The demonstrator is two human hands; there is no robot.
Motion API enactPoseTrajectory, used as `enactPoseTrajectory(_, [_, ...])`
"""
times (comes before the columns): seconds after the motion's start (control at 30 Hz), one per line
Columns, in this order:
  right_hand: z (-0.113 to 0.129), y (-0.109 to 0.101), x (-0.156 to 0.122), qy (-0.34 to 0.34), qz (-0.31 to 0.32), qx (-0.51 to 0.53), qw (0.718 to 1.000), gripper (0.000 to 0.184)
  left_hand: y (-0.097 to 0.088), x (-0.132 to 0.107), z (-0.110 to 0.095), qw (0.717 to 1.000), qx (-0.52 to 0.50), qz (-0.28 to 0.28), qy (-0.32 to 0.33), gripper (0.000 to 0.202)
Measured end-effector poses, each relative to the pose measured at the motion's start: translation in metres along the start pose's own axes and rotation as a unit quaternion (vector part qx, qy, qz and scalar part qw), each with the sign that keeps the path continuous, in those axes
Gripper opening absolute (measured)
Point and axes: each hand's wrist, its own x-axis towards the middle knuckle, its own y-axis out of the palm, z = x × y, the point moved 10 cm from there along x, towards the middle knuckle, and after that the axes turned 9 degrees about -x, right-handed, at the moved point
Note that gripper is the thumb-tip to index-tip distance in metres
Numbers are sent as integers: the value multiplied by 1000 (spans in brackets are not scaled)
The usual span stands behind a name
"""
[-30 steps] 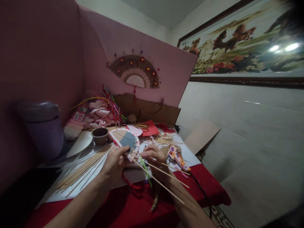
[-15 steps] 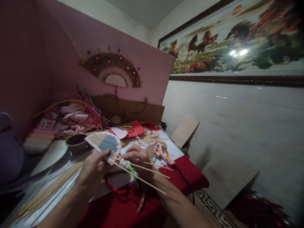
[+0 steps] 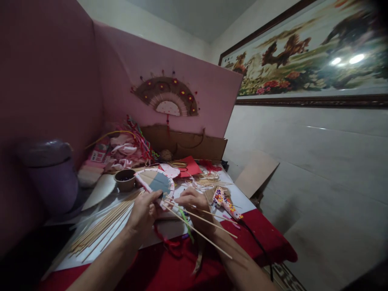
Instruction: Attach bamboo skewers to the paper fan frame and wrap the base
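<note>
My left hand (image 3: 143,211) is closed on a half-round cardboard piece (image 3: 150,176), thumb on its face near the lower corner. A white, pink-dotted edging runs round the piece, and part of its face is grey-blue. Several thin wooden sticks (image 3: 202,233) fan out from that corner toward the lower right. My right hand (image 3: 191,202) is beside the sticks' inner ends, fingers bent and pinched together at one stick; the exact contact is small and partly hidden. Right of this hand lies a flower-patterned glue gun (image 3: 226,203) with a black cord.
A bundle of sticks (image 3: 103,226) lies at left, near a brown bowl (image 3: 125,186) and a purple bin (image 3: 50,178). Behind are red paper (image 3: 190,166), pink cloth (image 3: 123,149) and a cardboard strip (image 3: 184,141). A decorated fan (image 3: 182,91) hangs on the pink board.
My view has turned left, so everything sits farther right in the picture and the purple bin shows more fully. Both hands keep nearly the same pose around the cardboard piece and sticks.
</note>
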Motion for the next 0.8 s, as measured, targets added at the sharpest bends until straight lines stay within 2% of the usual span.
enactPoseTrajectory(0.23, [-3,1,-3,3,-2,4,1000,21,2,-3,0,1000,7,4,-1,11])
enactPoseTrajectory(0.6, [-26,7,-13,79,22,-3,997,17,2,-2,1,1000,3,4,-5,10])
enactPoseTrajectory(0.8, [-22,7,-11,62,30,-12,998,17,3,-3,0,1000,11,1,-1,11])
